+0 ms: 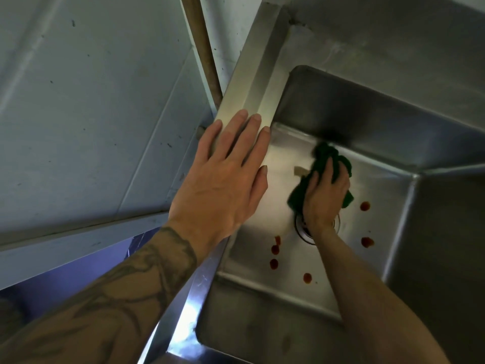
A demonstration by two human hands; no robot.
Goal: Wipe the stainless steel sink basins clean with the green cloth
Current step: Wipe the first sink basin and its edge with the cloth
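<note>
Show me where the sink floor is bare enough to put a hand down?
Bare sink floor lies between the left hand and the green cloth, and beside the right wall. The middle is crowded: the right hand grips the cloth by the drain, with red spots around.

Single head view, looking steeply downward, rolled so sink basin [262, 290] is running diagonally. Camera hovering close above basin; forearms entering from 7 and 5 o'clock. Left hand [225, 179] filling centre on rim [252, 82]. Right hand [325, 198], gripping green cloth [321, 156], sitting toward 3 o'clock, deeper. Wall panel [78, 101] occupying 10 o'clock.
</note>
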